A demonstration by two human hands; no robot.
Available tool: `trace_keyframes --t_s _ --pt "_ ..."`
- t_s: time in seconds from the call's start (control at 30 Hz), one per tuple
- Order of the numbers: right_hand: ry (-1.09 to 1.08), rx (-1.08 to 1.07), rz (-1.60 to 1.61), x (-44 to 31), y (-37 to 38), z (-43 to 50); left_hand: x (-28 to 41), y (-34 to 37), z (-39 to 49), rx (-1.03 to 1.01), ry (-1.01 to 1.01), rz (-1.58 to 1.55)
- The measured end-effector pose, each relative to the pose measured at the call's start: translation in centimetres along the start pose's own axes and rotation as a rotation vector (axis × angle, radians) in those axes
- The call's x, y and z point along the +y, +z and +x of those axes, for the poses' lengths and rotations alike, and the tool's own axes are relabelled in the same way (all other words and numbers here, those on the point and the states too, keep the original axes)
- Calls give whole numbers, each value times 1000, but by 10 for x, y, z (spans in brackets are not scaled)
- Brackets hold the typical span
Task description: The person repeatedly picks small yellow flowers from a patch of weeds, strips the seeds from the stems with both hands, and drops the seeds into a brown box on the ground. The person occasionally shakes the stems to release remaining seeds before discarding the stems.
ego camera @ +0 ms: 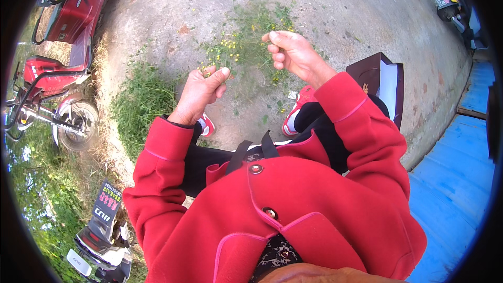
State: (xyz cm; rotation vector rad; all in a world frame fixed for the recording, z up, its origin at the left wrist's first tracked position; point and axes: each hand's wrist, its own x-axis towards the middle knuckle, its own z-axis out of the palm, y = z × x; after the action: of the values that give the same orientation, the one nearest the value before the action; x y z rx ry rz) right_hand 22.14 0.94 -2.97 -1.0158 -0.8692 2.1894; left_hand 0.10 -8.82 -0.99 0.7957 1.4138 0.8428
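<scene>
My left hand [202,92] is closed around thin stems with small yellow flowers [229,45], its thumb pressed on the fingers. To the right and a little higher, my right hand [292,53] has its thumb and forefinger pinched together; whether a fine stem lies between them is too small to tell. Loose green sprigs [255,19] with yellow blossoms lie on the ground beyond and between the hands. A heap of cut green plants [143,98] rests on the ground left of my left hand.
A dark paper bag [363,70] stands beside my right leg. Red three-wheeled vehicles [72,15] are parked at the left, a scooter [98,243] at the lower left and another vehicle [452,10] at the upper right. Blue panels [452,165] run along the right.
</scene>
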Motion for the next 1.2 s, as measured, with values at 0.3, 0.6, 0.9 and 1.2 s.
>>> trace_keyframes --t_s 0.3,0.6,0.9,1.2 --pt "45 -145 -180 20 34 -8 6 7 -1 -96 -66 -276" --pt "-51 -88 -201 29 45 -7 7 20 -2 -2 -18 -157" --pt "68 -90 -49 35 33 -5 4 21 -3 25 -21 -80" --pt "103 -194 38 28 21 -5 -2 3 -2 49 -64 -220"
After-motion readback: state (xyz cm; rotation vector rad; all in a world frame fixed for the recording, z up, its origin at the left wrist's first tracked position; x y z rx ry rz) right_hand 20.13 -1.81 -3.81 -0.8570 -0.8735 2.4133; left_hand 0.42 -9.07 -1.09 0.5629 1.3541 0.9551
